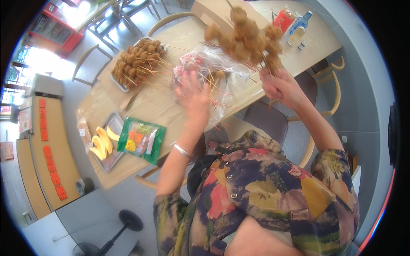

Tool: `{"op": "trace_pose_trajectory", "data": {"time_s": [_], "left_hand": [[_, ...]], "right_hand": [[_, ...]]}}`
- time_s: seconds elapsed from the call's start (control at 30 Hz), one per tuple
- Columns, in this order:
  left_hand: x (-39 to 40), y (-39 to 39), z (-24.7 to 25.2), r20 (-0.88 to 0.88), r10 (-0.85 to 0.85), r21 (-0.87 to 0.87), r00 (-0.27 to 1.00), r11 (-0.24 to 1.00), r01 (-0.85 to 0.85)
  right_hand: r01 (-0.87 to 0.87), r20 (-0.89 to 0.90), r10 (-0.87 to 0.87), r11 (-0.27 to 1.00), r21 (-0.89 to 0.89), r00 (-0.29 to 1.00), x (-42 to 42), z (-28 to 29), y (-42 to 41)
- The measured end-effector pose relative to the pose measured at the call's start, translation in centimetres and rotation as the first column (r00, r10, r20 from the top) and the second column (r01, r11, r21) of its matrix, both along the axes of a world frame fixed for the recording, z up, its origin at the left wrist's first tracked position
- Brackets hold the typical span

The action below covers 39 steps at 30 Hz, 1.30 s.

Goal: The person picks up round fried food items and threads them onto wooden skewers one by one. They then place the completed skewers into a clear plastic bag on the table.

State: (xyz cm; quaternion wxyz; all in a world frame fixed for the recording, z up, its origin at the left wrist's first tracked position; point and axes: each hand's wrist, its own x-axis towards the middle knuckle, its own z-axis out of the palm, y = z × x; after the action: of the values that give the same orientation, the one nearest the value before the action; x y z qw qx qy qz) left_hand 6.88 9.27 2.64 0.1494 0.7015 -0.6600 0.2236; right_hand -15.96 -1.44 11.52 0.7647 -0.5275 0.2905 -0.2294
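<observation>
My right hand (280,86) grips the sticks of several skewers of brown breaded balls (246,36), raised over the table and blurred by motion. My left hand (193,99) is blurred too, its fingers spread over a clear plastic bag (217,59) with red print. Whether the fingertips press on the bag or hover just above it is hard to tell. Beside this hand, thin wooden sticks (217,96) poke out of the plastic, and a brown ball (219,74) shows among them. Left of the bag, a tray (120,84) bears a large pile of similar skewers (137,64).
On the wooden table (153,102), a green food packet (142,139) overlaps a metal tray (110,163) holding yellow banana-like pieces (104,140). A cardboard box (208,14), a red container (283,20) and a blue bottle (301,22) stand at the far side. Chairs (267,118) surround the table.
</observation>
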Motion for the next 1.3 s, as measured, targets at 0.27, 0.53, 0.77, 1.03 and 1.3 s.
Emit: {"op": "trace_pose_trajectory", "data": {"time_s": [0.27,0.53,0.77,1.03,1.3], "left_hand": [[2.2,-2.3,0.5,-0.039,0.115,0.305,0.993,0.947,-0.098],[2.0,-7.4,0.6,-0.081,0.16,0.524,0.984,0.846,-0.095],[2.4,-9.4,-1.4,-0.085,-0.215,0.239,0.973,0.944,0.23],[5.3,-15.3,4.1,-0.77,-0.061,0.129,0.635,0.96,0.249],[5.2,-19.0,9.1,-0.648,-0.257,0.122,0.717,0.894,0.431]], "right_hand": [[-0.18,-0.206,0.231,0.954,0.24,0.951,-6.3,-4.8,4.5],[-0.224,0.029,0.256,0.778,0.587,0.966,-6.8,-8.0,6.0],[-0.306,0.211,0.223,0.752,0.584,0.952,-6.8,-7.1,5.5],[-0.402,0.324,0.257,0.731,0.552,0.911,-6.5,-5.6,6.8],[-0.613,0.592,0.281,0.622,0.487,0.755,2.1,-8.8,5.5]]}}
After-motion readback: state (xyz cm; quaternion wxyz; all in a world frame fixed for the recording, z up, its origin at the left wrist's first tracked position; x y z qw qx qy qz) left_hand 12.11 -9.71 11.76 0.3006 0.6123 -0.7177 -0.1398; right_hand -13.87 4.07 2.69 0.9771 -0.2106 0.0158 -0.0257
